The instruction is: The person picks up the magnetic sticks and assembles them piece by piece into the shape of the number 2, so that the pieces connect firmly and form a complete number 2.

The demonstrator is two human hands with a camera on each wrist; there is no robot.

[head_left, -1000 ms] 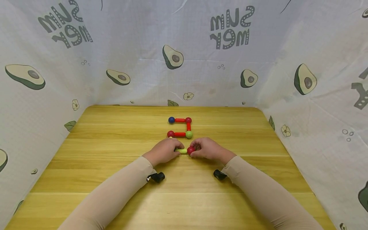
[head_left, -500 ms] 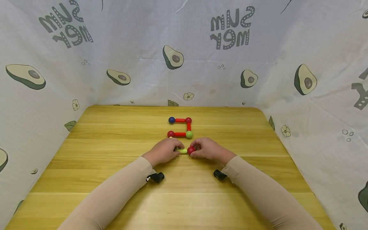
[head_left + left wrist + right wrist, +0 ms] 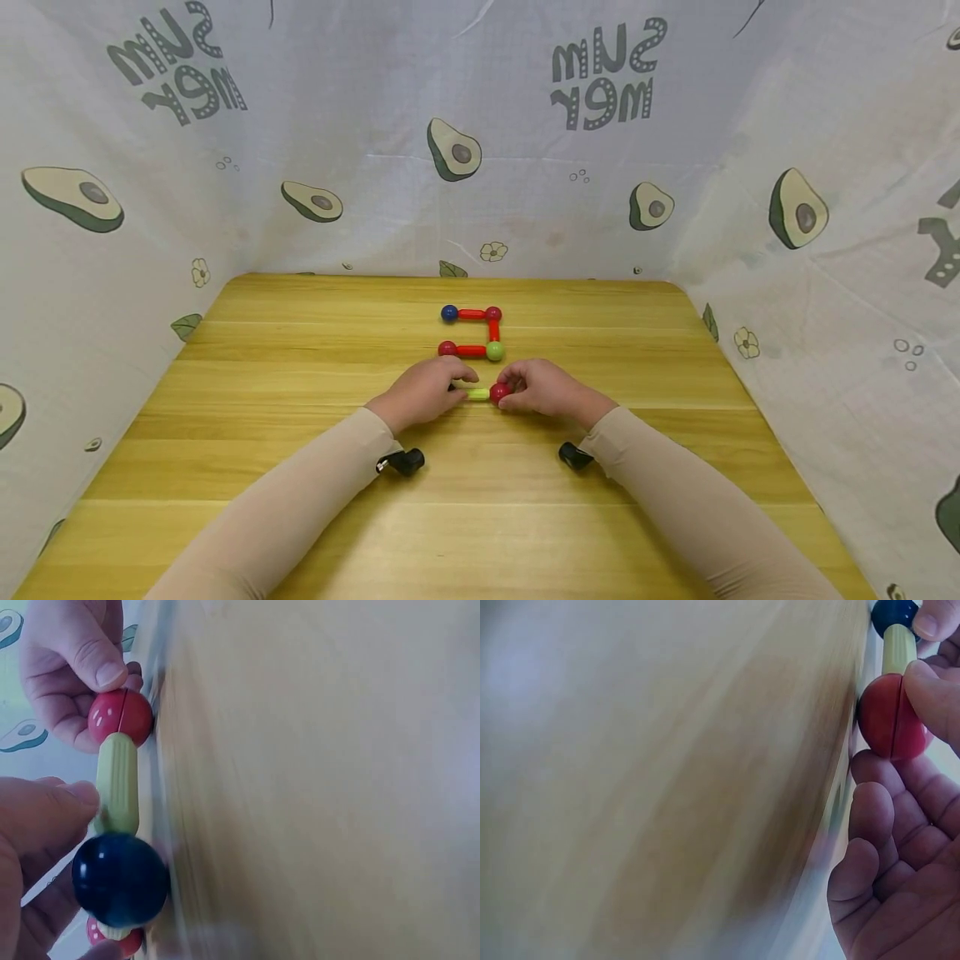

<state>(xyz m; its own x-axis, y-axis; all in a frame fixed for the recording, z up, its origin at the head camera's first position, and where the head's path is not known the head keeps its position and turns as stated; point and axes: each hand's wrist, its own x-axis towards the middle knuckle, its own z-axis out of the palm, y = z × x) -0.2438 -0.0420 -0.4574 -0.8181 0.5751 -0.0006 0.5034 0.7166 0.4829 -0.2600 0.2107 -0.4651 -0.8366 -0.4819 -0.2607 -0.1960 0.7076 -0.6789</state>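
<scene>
My right hand [image 3: 543, 387] pinches a red ball [image 3: 499, 394] between thumb and fingers. This ball joins one end of a yellow-green ribbed rod [image 3: 118, 780]; a dark blue ball [image 3: 120, 879] is at its other end. Around the blue ball and rod, my left hand [image 3: 423, 390] has its thumb and fingers spread apart, the thumb tip at the rod's side. Beyond the hands, a blue ball [image 3: 449, 313], red rods [image 3: 472, 314], red balls [image 3: 492, 314] and a green ball [image 3: 495, 351] form a squared hook on the table. The left hand hides the part nearest the hook.
The wooden table [image 3: 480, 517] reaches to a pale cloth [image 3: 360, 108] printed with avocados, which hangs behind and at both sides. A small black wrist device [image 3: 406, 462] sits by the left cuff, another black device [image 3: 575, 455] by the right.
My left hand has lifted slightly and its fingers have loosened, showing a little more of the rod. The right hand keeps its pinch on the red ball, almost unmoved.
</scene>
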